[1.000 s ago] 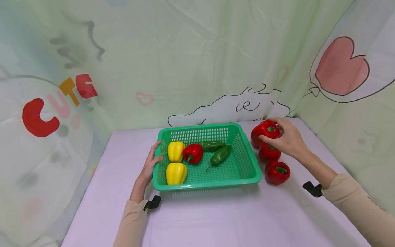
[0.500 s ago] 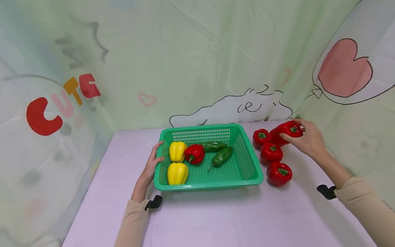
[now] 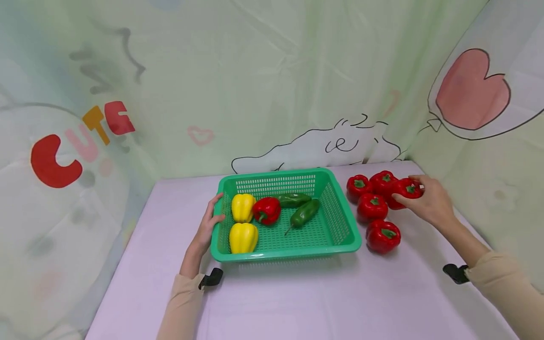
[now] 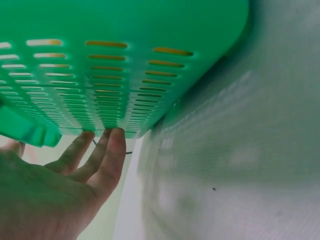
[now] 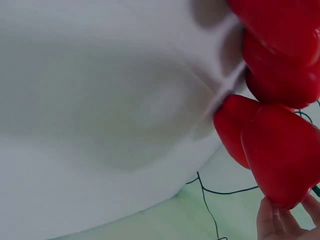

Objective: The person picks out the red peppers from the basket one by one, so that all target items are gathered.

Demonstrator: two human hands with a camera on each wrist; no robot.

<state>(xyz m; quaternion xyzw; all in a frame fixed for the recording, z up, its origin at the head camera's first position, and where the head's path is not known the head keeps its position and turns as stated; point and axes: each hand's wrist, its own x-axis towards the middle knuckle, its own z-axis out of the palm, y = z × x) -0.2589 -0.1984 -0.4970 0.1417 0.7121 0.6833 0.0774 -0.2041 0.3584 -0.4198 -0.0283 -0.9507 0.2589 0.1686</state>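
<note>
On the left, my left hand (image 3: pixel 206 229) grips the short side of a green plastic basket (image 3: pixel 293 254), thumb over the rim; in the left wrist view its fingers (image 4: pixel 113 155) touch the slotted outer wall. To the right of the basket, my right hand (image 3: pixel 431 200) holds a red bell pepper (image 3: pixel 405 189) between thumb and fingers. In the right wrist view this bell pepper (image 5: pixel 282 155) appears against its neighbours. Beside it stand several more red bell peppers, among them a back one (image 3: pixel 383 180), a middle one (image 3: pixel 372 208) and a front one (image 3: pixel 383 237).
Inside the basket lie two yellow bell peppers (image 3: pixel 243 238), one red bell pepper (image 3: pixel 267 211) and two long green peppers (image 3: pixel 304 214). A pale lilac cloth (image 3: pixel 293 302) covers the table. A printed curtain (image 3: pixel 272 85) hangs behind and at both sides.
My right hand has carried the red bell pepper rightward from above the back of the group, then down to the group's right side. The left hand and basket stay in place.
</note>
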